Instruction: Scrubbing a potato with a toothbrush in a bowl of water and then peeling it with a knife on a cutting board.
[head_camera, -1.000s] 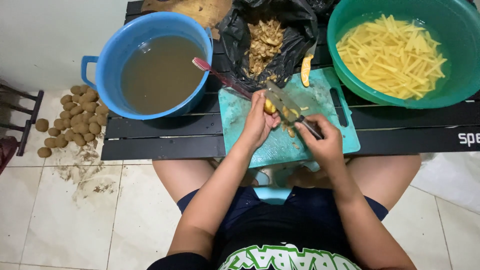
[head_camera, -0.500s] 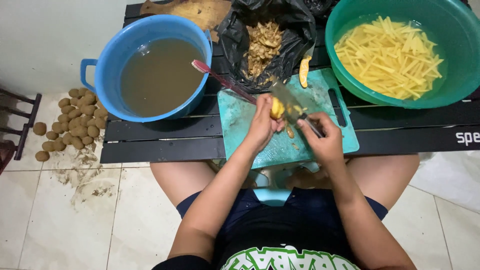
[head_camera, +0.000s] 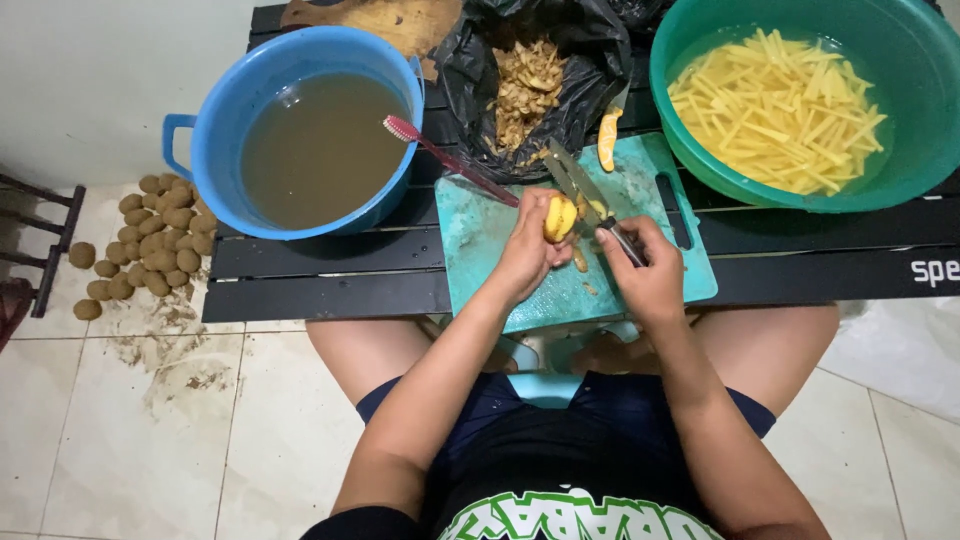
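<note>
Light was even and bright, likely overhead indoor. Soft shadows only, w/ a dim patch under the black table (head_camera: 330, 265). Mild glare sat on the murky water in the blue tub (head_camera: 215, 95). Focus was sharp mid-frame; wide-angle bend showed at the edges; no real motion blur.

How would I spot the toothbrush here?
Find the blue tub of murky water at the table's left. The toothbrush leans on its right rim, handle reaching down to the teal cutting board. Unlike the knife nearby, it has a pink bristled head.
</note>
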